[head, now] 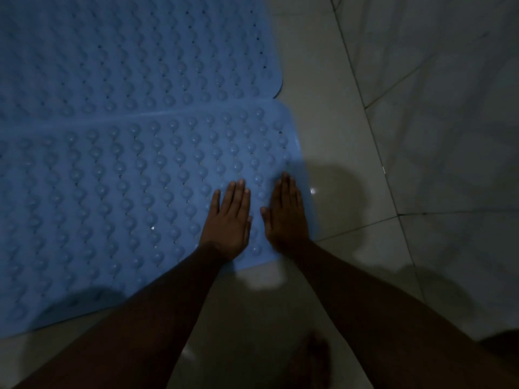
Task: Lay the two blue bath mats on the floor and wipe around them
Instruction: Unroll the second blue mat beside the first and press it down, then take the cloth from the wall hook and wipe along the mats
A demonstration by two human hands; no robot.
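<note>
The far blue studded rubber bath mat [126,51] and the near blue mat [98,192] lie flat on the pale tiled floor [393,136], edges overlapping, so laying looks nearly done. The left hand [229,220] and the right hand [286,217] press the near blue mat, each grip apart with fingers straight. Wiping is not yet done, and no cloth is visible.

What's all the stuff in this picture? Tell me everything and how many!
far bath mat: one, blue and bumpy, on the floor, top left
near bath mat: one, blue and bumpy, on the floor, its far edge meeting the far bath mat
floor tiles: several, pale grey, right and bottom
left hand: one, flat on the near bath mat, near its right end
right hand: one, flat on the near bath mat, by its right edge
</note>
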